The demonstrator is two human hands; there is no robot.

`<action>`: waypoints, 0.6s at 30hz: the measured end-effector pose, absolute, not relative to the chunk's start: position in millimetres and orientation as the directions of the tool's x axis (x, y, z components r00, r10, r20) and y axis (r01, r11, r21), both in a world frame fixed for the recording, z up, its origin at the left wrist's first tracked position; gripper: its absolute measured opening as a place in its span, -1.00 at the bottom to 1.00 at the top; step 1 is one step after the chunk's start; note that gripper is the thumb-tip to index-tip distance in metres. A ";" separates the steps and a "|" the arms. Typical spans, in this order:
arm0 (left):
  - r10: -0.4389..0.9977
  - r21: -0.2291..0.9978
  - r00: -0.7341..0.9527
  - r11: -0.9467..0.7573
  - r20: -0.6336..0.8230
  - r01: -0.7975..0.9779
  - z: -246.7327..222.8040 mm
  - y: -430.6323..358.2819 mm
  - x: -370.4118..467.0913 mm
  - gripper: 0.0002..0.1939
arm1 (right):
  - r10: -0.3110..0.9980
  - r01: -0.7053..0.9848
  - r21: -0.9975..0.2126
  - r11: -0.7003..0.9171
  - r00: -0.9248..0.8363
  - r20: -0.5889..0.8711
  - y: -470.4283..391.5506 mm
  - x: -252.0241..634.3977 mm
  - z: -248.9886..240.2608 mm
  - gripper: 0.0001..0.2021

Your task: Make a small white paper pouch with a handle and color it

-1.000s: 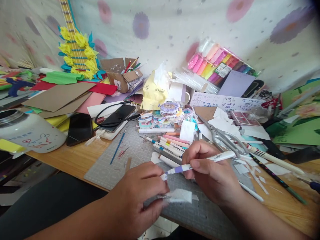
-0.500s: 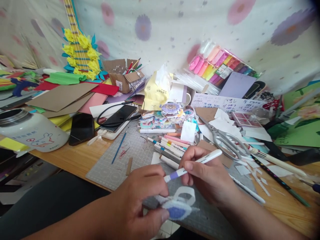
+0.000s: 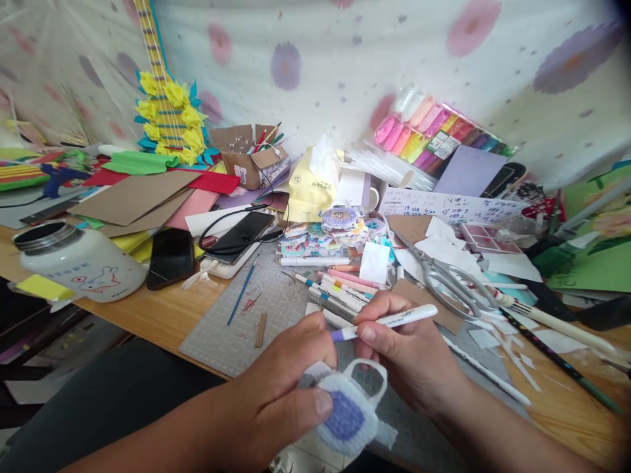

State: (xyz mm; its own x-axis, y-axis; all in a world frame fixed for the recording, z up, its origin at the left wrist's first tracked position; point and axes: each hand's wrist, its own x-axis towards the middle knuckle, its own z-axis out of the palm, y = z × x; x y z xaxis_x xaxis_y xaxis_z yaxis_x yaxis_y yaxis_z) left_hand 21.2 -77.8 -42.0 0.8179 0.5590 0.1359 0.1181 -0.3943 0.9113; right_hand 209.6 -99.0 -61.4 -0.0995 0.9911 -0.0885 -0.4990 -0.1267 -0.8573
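My left hand [image 3: 290, 381] pinches a small white craft piece [image 3: 348, 414] with a purple centre and a pale loop on top. It looks padded or woven; I cannot tell whether it is paper or cloth. A white marker pen [image 3: 401, 318] with a purple band lies in my right hand [image 3: 399, 341], between thumb and fingers. The marker's purple end meets the curled forefinger of my left hand, which hides its tip. Both hands are above the grey cutting mat [image 3: 221, 338].
Several markers [image 3: 340, 295] lie beyond my hands. Large scissors [image 3: 456, 286] rest among paper scraps at right. A stack of coloured cut-outs [image 3: 315, 240] sits further back. On the left are a white bottle [image 3: 93, 263], a black phone [image 3: 170, 257] and a thin blue brush [image 3: 241, 292].
The craft piece has turned so its purple face shows more fully. The marker lies flatter, and its purple band is now partly hidden at my left fingers. The view has shifted slightly left.
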 end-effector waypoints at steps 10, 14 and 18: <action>0.641 0.946 0.761 -0.299 0.102 0.125 -40.9 -81.1 23.2 -0.87 | 0.992 -0.465 -0.876 -0.128 -0.050 -0.118 -99.3 208.5 -61.0 -0.74; 0.645 0.958 0.759 -0.264 0.090 0.111 -40.7 -80.7 24.6 -0.85 | 0.989 -0.469 -0.871 -0.145 -0.042 -0.142 -98.9 207.9 -59.4 -0.71; 0.623 0.973 0.780 -0.210 0.058 0.095 -41.8 -79.2 25.0 -0.76 | 0.985 -0.480 -0.861 -0.168 -0.055 -0.162 -97.8 206.9 -59.9 -0.71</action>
